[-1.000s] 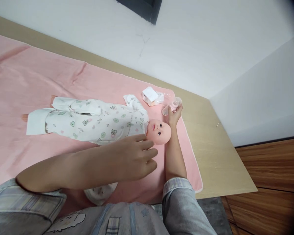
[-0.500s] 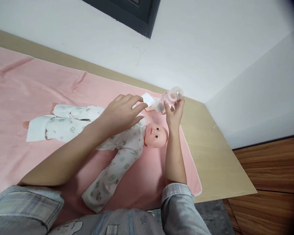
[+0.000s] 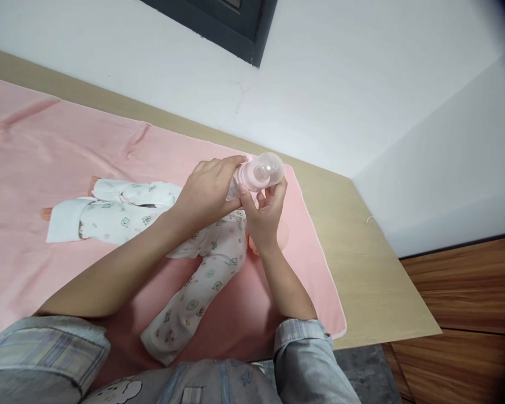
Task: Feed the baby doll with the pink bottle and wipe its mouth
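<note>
A clear baby bottle (image 3: 258, 172) with a pink collar and a translucent domed cap is held tilted above the doll's chest and head. My left hand (image 3: 212, 188) is closed around the body of the bottle. The fingers of my right hand (image 3: 264, 210) grip it near the collar and cap from the other side. Beneath my hands lies a baby doll (image 3: 210, 266) on its back in white printed clothes, legs to the left. My right hand and wrist hide most of its head.
A pink blanket (image 3: 160, 151) with a few creases covers most of the wooden table (image 3: 362, 269). Behind the table rises a white wall (image 3: 320, 84) with a dark frame (image 3: 235, 28). Brown wood panels (image 3: 467, 280) stand at the right.
My right hand has carried the bottle left, over the doll's head and chest. My left hand, free of the bottle before, now holds its body. The doll has stayed put.
</note>
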Tool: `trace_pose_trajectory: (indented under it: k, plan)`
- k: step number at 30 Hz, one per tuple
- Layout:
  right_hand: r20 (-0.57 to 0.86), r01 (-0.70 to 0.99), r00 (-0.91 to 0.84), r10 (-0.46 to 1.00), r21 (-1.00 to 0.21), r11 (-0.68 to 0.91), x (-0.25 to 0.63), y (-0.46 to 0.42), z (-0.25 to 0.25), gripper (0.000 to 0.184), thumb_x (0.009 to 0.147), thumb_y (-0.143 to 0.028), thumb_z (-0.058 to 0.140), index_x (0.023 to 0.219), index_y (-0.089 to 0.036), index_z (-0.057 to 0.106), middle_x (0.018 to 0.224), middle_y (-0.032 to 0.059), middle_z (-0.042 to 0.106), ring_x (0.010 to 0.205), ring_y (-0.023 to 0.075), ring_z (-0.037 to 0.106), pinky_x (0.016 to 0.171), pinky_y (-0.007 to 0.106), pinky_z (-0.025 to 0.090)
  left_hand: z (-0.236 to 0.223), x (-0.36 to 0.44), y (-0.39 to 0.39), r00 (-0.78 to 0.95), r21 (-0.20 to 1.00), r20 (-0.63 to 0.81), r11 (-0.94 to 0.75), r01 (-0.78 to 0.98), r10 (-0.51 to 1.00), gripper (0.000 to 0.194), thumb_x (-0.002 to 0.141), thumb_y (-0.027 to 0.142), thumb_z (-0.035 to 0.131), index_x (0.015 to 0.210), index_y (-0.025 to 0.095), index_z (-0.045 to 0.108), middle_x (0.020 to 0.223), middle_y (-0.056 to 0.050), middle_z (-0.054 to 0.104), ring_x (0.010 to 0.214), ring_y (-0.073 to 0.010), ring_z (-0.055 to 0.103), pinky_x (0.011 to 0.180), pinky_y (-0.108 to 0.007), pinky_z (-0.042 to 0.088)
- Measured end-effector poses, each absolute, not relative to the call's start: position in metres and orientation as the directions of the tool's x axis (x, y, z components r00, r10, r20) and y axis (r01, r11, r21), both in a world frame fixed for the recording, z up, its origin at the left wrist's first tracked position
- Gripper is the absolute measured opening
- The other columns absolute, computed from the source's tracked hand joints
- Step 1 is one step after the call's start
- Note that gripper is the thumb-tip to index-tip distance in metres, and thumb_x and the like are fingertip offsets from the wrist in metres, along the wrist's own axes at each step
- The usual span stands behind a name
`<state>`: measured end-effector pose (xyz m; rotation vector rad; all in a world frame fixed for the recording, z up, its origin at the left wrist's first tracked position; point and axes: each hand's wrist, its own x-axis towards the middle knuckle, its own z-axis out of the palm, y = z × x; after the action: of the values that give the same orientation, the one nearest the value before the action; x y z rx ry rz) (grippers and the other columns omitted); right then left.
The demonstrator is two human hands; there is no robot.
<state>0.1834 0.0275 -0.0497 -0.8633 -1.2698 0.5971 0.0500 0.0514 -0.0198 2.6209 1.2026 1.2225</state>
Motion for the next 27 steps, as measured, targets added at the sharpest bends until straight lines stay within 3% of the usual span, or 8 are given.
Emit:
trace_pose_trajectory:
  k: [6, 10, 15, 18, 23, 27]
  plan:
    - [0.515, 0.046, 0.203, 0.833, -0.855, 0.517, 0.186, 0.029, -0.050, 0.061, 0.083, -0.048, 0.070, 0.135, -0.030, 0.043, 0.132, 0.0057, 0.054, 0.129, 0.0202, 0.055, 0.108, 0.041, 0.053, -0.018, 0.052, 0.048, 0.399, 0.353, 0.601, -0.678, 0.645, 0.693, 0.053, 0.089, 0.044, 0.058, 0.131, 0.014, 0.050, 0.122, -0.014, 0.066, 0.107, -0.0336, 0.065, 0.096, -0.046, 0.046]
    - [0.531, 0.048, 0.234, 0.814, -0.843, 0.536, 0.189, 0.025, -0.042, 0.061, 0.084, -0.048, 0.069, 0.135, -0.028, 0.043, 0.135, 0.0072, 0.054, 0.132, 0.0218, 0.053, 0.112, 0.045, 0.049, -0.019, 0.051, 0.053, 0.415, 0.317, 0.584, -0.667, 0.674, 0.697, 0.059, 0.087, 0.036, 0.058, 0.140, 0.013, 0.046, 0.126, -0.014, 0.065, 0.111, -0.0342, 0.063, 0.099, -0.046, 0.045]
    - [0.638, 0.176, 0.340, 0.691, -0.765, 0.620, 0.220, 0.031, -0.026, 0.063, 0.087, -0.046, 0.064, 0.141, -0.028, 0.036, 0.143, 0.0094, 0.049, 0.142, 0.0241, 0.045, 0.119, 0.050, 0.037, -0.017, 0.037, 0.073, 0.377, 0.305, 0.476, -0.552, 0.776, 0.794, 0.072, 0.085, 0.028, 0.057, 0.153, 0.021, 0.035, 0.134, -0.009, 0.061, 0.120, -0.0326, 0.058, 0.101, -0.044, 0.045]
    - [0.662, 0.279, 0.374, 0.649, -0.748, 0.602, 0.262, 0.052, -0.032, 0.063, 0.085, -0.045, 0.065, 0.138, -0.027, 0.036, 0.145, 0.0098, 0.047, 0.141, 0.0227, 0.045, 0.117, 0.049, 0.038, -0.014, 0.020, 0.085, 0.305, 0.354, 0.483, -0.501, 0.790, 0.821, 0.068, 0.088, 0.027, 0.054, 0.153, 0.024, 0.034, 0.144, -0.004, 0.054, 0.126, -0.0276, 0.055, 0.103, -0.039, 0.045]
    - [0.474, 0.402, 0.419, 0.775, -0.861, 0.310, 0.330, 0.094, -0.078, 0.060, 0.073, -0.044, 0.073, 0.122, -0.022, 0.046, 0.129, 0.0099, 0.057, 0.121, 0.0219, 0.059, 0.109, 0.044, 0.044, -0.025, -0.014, 0.115, 0.157, 0.460, 0.426, -0.363, 0.810, 0.891, 0.055, 0.090, 0.032, 0.054, 0.143, 0.022, 0.040, 0.131, -0.004, 0.063, 0.115, -0.0235, 0.061, 0.095, -0.035, 0.049]
    - [0.260, 0.573, 0.445, 0.857, -0.818, -0.049, 0.351, 0.110, -0.123, 0.061, 0.067, -0.042, 0.075, 0.118, -0.019, 0.050, 0.122, 0.0113, 0.062, 0.115, 0.0261, 0.059, 0.103, 0.044, 0.046, -0.046, -0.038, 0.145, 0.052, 0.508, 0.325, -0.220, 0.832, 0.944, 0.063, 0.086, 0.034, 0.062, 0.142, 0.019, 0.038, 0.126, -0.008, 0.064, 0.111, -0.0264, 0.062, 0.093, -0.036, 0.050]
